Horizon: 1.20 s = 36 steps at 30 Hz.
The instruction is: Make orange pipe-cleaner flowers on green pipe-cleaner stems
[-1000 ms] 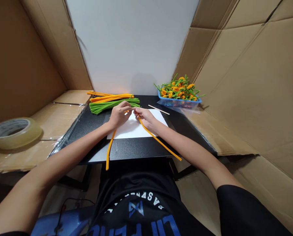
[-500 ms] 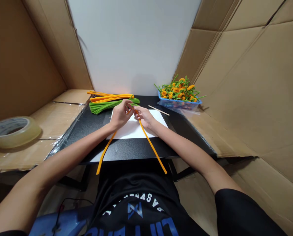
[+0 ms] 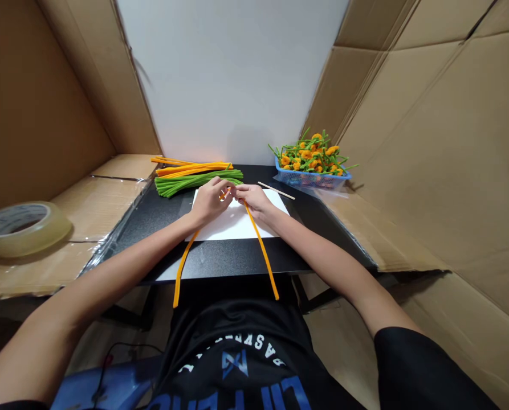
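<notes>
My left hand and my right hand meet above a white sheet, fingers pinched together. Between them is an orange pipe cleaner; both of its long ends hang down past the table's front edge, one below each hand. The part at my fingertips is mostly hidden, with a bit of orange showing by the left fingers. Just behind the left hand lies a bundle of green pipe cleaners, with orange pipe cleaners behind it.
A blue basket piled with orange and green pipe-cleaner flowers stands at the back right of the black table. A thin wooden stick lies before it. At far left, a clear tape roll rests on cardboard. Cardboard walls flank both sides.
The hanging ends of the orange pipe cleaner have swung inward, closer to each other. My fingers have shifted slightly at the pinch, both hands staying together.
</notes>
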Available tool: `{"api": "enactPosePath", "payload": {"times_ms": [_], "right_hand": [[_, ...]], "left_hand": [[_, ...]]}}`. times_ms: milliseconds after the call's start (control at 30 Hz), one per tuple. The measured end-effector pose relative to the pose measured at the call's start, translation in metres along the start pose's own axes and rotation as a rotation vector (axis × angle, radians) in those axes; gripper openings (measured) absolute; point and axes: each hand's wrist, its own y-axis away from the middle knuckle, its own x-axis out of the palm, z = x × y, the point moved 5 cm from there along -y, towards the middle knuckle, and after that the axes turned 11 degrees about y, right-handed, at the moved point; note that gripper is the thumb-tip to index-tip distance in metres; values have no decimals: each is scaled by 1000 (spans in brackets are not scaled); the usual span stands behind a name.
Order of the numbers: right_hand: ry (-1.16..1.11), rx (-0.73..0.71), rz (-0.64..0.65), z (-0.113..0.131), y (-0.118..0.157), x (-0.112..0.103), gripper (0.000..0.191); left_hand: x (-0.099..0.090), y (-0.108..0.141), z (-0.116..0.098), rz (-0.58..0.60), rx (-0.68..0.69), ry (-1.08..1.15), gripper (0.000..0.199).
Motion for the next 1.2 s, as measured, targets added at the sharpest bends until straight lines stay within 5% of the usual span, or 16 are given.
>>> {"api": "enactPosePath", "payload": {"times_ms": [400, 567, 1200], "right_hand": [[103, -50, -17, 4, -1, -8, 41], [152, -101, 26, 11, -2, -8, 31], [233, 3, 68, 5, -11, -20, 15]], "left_hand": [[1, -1, 1, 65, 24, -107, 15], [-2, -4, -4, 109, 95, -311, 14], [1, -10, -12, 233, 271, -428, 19]]}}
